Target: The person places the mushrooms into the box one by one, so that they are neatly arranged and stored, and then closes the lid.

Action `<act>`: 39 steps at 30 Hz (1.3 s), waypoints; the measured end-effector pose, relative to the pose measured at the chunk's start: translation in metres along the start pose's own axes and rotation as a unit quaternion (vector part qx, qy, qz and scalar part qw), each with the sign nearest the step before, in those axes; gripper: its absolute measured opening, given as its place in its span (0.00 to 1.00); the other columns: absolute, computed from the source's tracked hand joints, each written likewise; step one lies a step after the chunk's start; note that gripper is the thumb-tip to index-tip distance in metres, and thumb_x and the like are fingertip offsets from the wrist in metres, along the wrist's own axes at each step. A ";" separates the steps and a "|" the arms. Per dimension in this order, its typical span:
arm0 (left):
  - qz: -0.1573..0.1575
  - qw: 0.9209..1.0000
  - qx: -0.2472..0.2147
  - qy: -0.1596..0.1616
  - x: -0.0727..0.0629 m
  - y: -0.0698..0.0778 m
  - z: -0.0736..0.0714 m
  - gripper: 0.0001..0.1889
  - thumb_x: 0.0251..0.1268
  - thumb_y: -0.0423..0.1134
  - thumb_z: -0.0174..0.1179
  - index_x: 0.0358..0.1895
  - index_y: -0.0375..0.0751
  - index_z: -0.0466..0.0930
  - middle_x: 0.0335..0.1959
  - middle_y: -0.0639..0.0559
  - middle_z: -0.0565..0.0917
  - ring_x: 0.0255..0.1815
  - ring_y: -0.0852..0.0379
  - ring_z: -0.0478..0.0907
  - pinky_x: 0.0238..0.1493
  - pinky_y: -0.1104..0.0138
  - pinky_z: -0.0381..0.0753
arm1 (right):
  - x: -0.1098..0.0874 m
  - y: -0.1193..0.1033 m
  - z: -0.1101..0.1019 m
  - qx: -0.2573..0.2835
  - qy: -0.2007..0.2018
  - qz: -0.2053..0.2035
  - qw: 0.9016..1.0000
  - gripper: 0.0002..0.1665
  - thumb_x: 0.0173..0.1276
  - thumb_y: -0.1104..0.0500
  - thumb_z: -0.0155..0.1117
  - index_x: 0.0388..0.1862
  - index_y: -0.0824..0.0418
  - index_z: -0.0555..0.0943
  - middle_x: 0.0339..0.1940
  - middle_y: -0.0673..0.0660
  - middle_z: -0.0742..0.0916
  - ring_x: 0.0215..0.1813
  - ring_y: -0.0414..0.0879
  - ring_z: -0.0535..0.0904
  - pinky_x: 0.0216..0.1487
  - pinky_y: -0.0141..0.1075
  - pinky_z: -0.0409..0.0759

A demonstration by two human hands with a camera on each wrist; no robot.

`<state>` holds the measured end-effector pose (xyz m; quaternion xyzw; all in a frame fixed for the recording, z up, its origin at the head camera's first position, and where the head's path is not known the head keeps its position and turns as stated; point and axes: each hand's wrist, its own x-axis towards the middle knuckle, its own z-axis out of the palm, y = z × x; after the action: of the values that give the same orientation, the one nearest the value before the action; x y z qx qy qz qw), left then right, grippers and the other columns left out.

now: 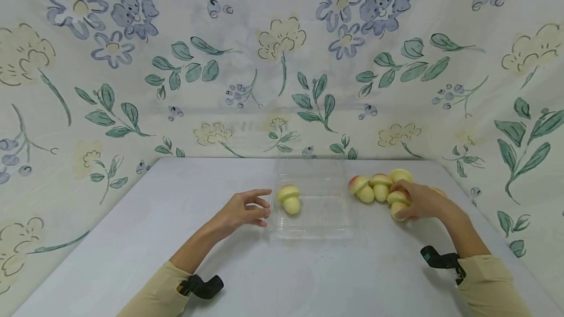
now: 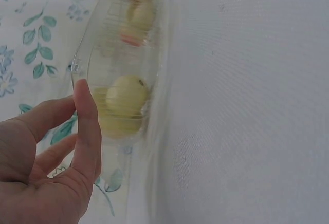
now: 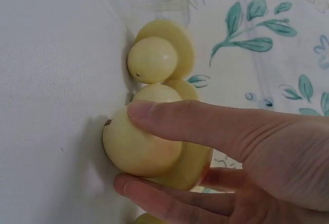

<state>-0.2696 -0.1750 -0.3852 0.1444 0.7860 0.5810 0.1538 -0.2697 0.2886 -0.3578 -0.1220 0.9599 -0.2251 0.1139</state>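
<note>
A clear plastic box [image 1: 326, 214] sits mid-table, with one pale yellow mushroom [image 1: 292, 203] standing inside near its left wall. My left hand [image 1: 244, 209] is beside that wall, its fingers loosely extended and fingertips at the rim; the left wrist view shows the fingers [image 2: 86, 126] close against the clear edge. On the right, my right hand [image 1: 423, 202] grips a yellow mushroom [image 1: 398, 204] between thumb and fingers. In the right wrist view the thumb lies over this mushroom's round stem [image 3: 139, 144], and the fingers curl below.
More mushrooms with red-tinged caps stand close together right of the box: one [image 1: 362, 189] nearest it, another [image 1: 381, 187] beside, and a third [image 1: 401, 175] behind my right hand. A white table [image 1: 286, 278] lies below, with a flowered cloth [image 1: 246, 62] rising behind it.
</note>
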 end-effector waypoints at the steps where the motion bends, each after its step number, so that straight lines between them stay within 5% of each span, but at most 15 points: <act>1: 0.000 1.000 0.000 0.000 0.000 -0.001 0.000 0.35 0.63 0.32 0.65 0.73 0.35 0.62 0.50 0.38 0.77 0.43 0.46 0.84 0.43 0.60 0.90 | 0.000 0.000 0.000 -0.001 0.000 0.000 1.000 0.40 0.56 0.55 0.75 0.64 0.64 0.68 0.43 0.63 0.81 0.32 0.44 0.79 0.32 0.33 0.77; 18: -0.001 1.000 -0.023 -0.015 0.002 -0.003 -0.001 0.36 0.63 0.33 0.65 0.73 0.34 0.61 0.59 0.28 0.74 0.42 0.51 0.84 0.45 0.62 0.90 | -0.002 0.001 -0.001 -0.031 0.020 -0.019 0.999 0.39 0.55 0.52 0.77 0.63 0.59 0.71 0.47 0.62 0.82 0.37 0.47 0.77 0.34 0.35 0.72; 31: -0.001 1.000 -0.019 -0.007 0.002 -0.004 -0.001 0.35 0.63 0.33 0.66 0.73 0.34 0.62 0.54 0.36 0.77 0.44 0.51 0.84 0.45 0.61 0.90 | 0.000 0.002 -0.005 -0.051 0.069 -0.054 0.995 0.39 0.54 0.53 0.76 0.64 0.59 0.72 0.49 0.61 0.82 0.44 0.51 0.73 0.41 0.36 0.69; 39: 0.005 1.000 -0.028 -0.008 0.002 -0.002 0.001 0.35 0.63 0.31 0.65 0.73 0.33 0.62 0.52 0.37 0.77 0.42 0.56 0.83 0.45 0.60 0.90 | 0.000 0.003 -0.006 -0.052 0.107 -0.085 0.989 0.38 0.52 0.53 0.78 0.62 0.59 0.75 0.58 0.66 0.82 0.49 0.55 0.76 0.48 0.48 0.76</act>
<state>-0.2714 -0.1740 -0.3876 0.1491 0.7677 0.6021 0.1611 -0.2719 0.2934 -0.3534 -0.1838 0.9633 -0.1952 -0.0157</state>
